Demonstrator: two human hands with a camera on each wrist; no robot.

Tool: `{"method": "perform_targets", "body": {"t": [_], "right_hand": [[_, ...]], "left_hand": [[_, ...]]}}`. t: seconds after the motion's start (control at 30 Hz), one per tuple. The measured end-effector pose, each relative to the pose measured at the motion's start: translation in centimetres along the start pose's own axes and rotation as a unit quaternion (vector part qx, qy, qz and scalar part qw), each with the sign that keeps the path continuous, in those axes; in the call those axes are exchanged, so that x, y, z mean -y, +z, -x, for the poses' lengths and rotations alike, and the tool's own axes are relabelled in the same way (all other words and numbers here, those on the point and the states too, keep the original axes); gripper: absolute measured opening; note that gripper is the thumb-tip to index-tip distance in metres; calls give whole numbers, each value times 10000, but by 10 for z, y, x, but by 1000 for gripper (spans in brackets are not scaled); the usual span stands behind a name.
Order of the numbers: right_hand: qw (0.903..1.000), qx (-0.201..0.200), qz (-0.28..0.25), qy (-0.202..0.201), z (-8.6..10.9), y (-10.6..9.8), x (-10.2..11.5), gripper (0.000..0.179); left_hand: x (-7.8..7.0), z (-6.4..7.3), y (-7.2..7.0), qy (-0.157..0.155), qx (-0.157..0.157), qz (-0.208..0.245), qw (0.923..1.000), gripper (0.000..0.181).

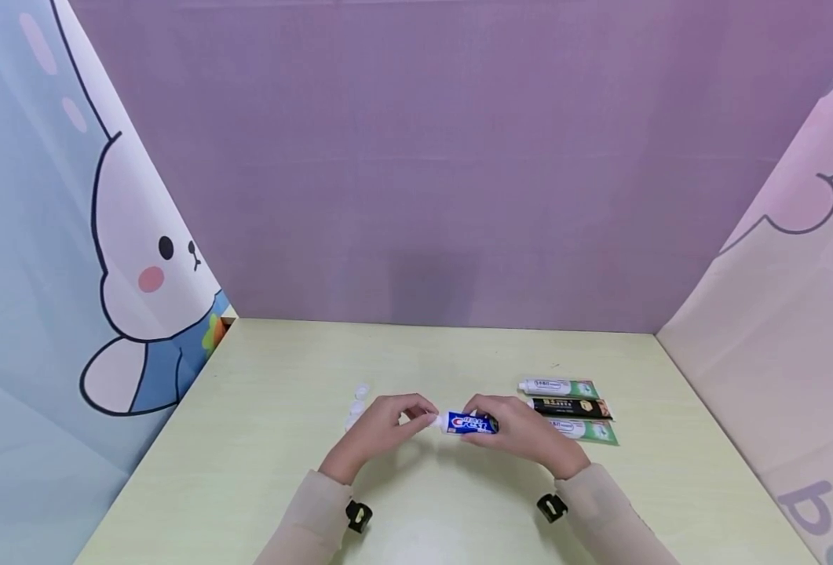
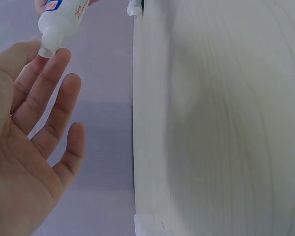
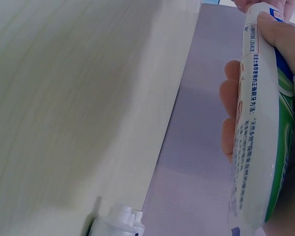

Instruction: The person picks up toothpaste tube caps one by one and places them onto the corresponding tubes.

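My right hand [image 1: 518, 428] holds a blue, white and green Crest toothpaste tube [image 1: 469, 423] level above the table, its narrow end toward the left. In the right wrist view the thumb lies along one side of the tube [image 3: 258, 123] and the fingers curl behind it. My left hand [image 1: 388, 424] has thumb and index fingertip at the tube's white cap [image 2: 48, 46], pinching it. The other left fingers are spread and loosely bent. Beside my right wrist lie two white-and-green toothpaste tubes, the far one [image 1: 557, 388] and the near one [image 1: 589, 431], with a black toothpaste tube [image 1: 571, 408] between them.
Several small whitish round pieces [image 1: 356, 406] lie in a row behind my left hand, partly covered by it. The pale wooden table [image 1: 261, 439] ends at a purple cloth backdrop [image 1: 430, 196]. Printed cloths hang at left [image 1: 133, 275] and right [image 1: 798, 329].
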State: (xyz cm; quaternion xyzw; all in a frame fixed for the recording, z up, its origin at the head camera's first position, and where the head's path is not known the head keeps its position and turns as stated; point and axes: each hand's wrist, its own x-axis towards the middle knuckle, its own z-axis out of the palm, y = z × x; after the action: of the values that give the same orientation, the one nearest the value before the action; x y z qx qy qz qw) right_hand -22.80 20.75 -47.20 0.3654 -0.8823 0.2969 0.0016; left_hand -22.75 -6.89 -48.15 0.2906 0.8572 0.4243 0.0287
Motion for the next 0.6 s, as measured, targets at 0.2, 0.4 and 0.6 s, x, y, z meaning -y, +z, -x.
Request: {"method": "perform_targets", "body": {"t": [0.2, 0.4, 0.6], "right_hand": [[10000, 28, -10, 29, 0, 1, -1, 30], [10000, 32, 6, -2, -1, 2, -3, 29], [10000, 41, -15, -5, 0, 3, -4, 29]], "left_hand": [[-1, 0, -1, 67, -18, 156, 9999, 12], [3, -1, 0, 457, -181, -24, 9988, 15], [3, -2, 2, 643, -250, -118, 9975, 22]]}}
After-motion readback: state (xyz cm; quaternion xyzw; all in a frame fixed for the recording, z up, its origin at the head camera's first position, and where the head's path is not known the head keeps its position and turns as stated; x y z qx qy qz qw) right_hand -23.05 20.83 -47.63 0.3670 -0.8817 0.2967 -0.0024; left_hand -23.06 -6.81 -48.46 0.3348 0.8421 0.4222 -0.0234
